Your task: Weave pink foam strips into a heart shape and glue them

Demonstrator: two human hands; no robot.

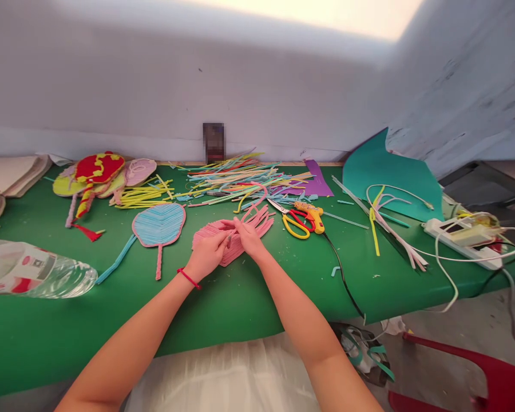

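A pink panel of pipe cleaners laid side by side point(206, 233) rests on the green table, its loose ends fanning to the right. My left hand point(210, 252), with a red cord bracelet at the wrist, is closed over the panel's middle, thumb and fingers pinched on a pink pipe cleaner. Close beside it, my right hand point(246, 236) is also closed, its fingers on the pink strands, where a curved pink pipe cleaner point(260, 191) loops up behind. Fingers hide the exact gripping points. Scissors point(298, 224) with red and yellow handles lie right of my hands, against a yellow glue gun point(313, 215).
Left of my hands lies a blue fan shape with pink edging point(158, 224); a water bottle point(34, 272) lies nearer. Loose pipe cleaners point(236, 177) pile up behind. Finished-looking fans point(99, 171) sit back left. A power strip point(467, 243) with cables and a teal sheet point(390, 177) occupy the right.
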